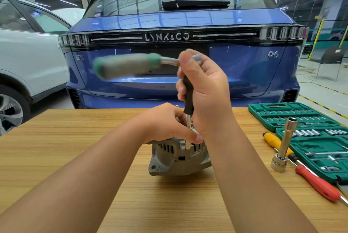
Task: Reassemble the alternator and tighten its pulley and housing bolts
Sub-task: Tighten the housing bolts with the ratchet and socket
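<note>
Gripping: right hand curls round the ratchet's head end and black extension; handle blurred, pointing left.
Axis: extension stands near vertical, tip down in the alternator.
Left hand: fingers curl over the housing top, steadying.
Surface: wooden table.
Room: socket set well right; blue car behind.

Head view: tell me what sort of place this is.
Probably a car workshop or service garage. A blue car and a white car stand parked indoors just behind the wooden table, and an open green socket set lies on it beside the alternator.
</note>
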Demonstrator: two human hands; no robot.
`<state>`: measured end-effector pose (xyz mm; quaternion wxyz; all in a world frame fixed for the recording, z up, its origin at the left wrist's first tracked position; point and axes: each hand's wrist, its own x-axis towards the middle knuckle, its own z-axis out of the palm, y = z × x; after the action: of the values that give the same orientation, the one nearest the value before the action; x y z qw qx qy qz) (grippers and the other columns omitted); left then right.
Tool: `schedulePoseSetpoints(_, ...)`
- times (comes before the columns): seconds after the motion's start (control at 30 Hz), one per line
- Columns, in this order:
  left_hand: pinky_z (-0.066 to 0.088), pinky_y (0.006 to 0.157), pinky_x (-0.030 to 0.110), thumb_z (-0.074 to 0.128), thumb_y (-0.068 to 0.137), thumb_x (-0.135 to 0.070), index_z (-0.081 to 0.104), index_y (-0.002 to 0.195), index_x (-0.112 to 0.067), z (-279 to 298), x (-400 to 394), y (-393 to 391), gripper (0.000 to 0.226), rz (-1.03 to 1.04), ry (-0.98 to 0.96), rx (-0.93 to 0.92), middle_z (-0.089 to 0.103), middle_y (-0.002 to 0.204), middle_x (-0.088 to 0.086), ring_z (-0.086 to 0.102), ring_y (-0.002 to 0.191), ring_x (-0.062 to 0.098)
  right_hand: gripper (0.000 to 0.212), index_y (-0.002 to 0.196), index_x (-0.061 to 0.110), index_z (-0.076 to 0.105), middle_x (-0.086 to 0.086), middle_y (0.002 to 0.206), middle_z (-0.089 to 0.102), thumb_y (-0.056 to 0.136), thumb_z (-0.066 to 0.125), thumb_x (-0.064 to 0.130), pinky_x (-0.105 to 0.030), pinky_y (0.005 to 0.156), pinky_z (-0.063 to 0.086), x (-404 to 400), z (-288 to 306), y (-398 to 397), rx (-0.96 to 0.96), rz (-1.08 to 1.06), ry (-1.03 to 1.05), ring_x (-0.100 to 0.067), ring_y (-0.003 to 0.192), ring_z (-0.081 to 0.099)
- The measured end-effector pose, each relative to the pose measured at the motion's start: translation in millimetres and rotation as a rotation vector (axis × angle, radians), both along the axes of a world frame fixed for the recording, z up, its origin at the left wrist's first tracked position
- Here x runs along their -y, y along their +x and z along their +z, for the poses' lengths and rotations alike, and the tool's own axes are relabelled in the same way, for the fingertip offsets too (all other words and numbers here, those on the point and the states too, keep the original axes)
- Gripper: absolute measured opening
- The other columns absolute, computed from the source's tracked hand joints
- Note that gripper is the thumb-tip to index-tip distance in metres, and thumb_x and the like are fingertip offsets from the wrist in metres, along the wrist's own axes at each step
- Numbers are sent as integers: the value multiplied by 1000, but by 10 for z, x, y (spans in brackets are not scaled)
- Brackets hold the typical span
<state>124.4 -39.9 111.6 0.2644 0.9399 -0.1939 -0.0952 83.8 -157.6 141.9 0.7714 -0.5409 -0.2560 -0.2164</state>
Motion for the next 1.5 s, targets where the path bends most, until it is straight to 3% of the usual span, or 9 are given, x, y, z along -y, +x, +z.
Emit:
schedulePoseSetpoints(0.1, 55, 67, 34, 73, 39, -79, 70, 80, -39, -24, 13, -3, 58, -2, 1, 18, 69, 70, -17, 65, 69, 6, 19, 76, 22, 63, 10, 64, 59, 91, 73, 23, -26, 59, 49, 45, -2, 67, -63, -177, -40, -6, 57, 55)
schedulePoseSetpoints(0.27, 61, 83, 45, 77, 43, -80, 72, 83, -35, -29, 4, 19, 61, 23, -2, 30, 73, 77, -10, 72, 78, 13, 23, 107, 18, 61, 6, 74, 59, 85, 67, 15, -23, 57, 39, 143, -16, 51, -173, 309, 96, -10, 61, 50)
schedulePoseSetpoints(0.53, 61, 88, 47, 75, 42, -75, 75, 96, -36, -15, 24, 28, 67, -22, 6, 27, 76, 90, -11, 74, 87, 13, 40, 116, 29, 57, 0, 83, 59, 97, 55, -6, -30, 60, 44, -27, -114, 37, 162, 43, -52, -15, 65, 48)
schedulePoseSetpoints(0.8, 61, 87, 47, 77, 44, -75, 73, 90, -41, -49, -2, 42, 57, -10, 3, 41, 74, 83, -15, 72, 83, 10, 42, 128, 23, 62, -6, 90, 67, 97, 35, 29, -33, 61, 35, 75, -124, 57, 35, 446, 106, -20, 67, 51)
schedulePoseSetpoints(0.97, 61, 85, 40, 77, 45, -76, 72, 92, -47, -56, -14, 46, 55, -26, -9, 46, 73, 84, -22, 69, 78, -1, 51, 130, 19, 60, -5, 90, 66, 98, 38, 52, -31, 63, 38, 72, -102, 55, -43, 443, 85, -19, 68, 52)
schedulePoseSetpoints(1.13, 60, 88, 44, 75, 44, -78, 72, 94, -40, -61, -7, 39, 63, -18, -1, 62, 74, 85, -17, 71, 84, 7, 46, 127, 16, 57, -3, 84, 66, 90, 56, 43, -29, 60, 40, 61, -34, 7, -128, 343, 102, -18, 64, 53)
schedulePoseSetpoints(1.3, 53, 63, 33, 70, 38, -81, 69, 79, -38, -47, 11, 11, 59, 10, 7, 60, 65, 65, -19, 63, 67, 5, 23, 98, 6, 65, 8, 62, 52, 93, 74, 27, -23, 50, 37, 47, -34, 27, -121, -139, 86, -9, 54, 43)
schedulePoseSetpoints(1.37, 55, 65, 33, 72, 42, -81, 70, 80, -37, -46, 6, 10, 58, 15, -4, 53, 66, 67, -18, 65, 71, 7, 17, 90, 12, 62, 6, 65, 52, 96, 69, 26, -25, 52, 37, 108, -19, 37, -170, -72, 51, -9, 55, 44)
schedulePoseSetpoints(1.5, 59, 74, 39, 76, 49, -79, 72, 82, -33, -29, -3, 16, 56, 6, -16, 43, 71, 74, -12, 69, 76, 12, 28, 119, 25, 59, 3, 80, 61, 96, 62, 10, -27, 59, 46, 140, -53, 65, -85, 181, 74, -12, 65, 55)
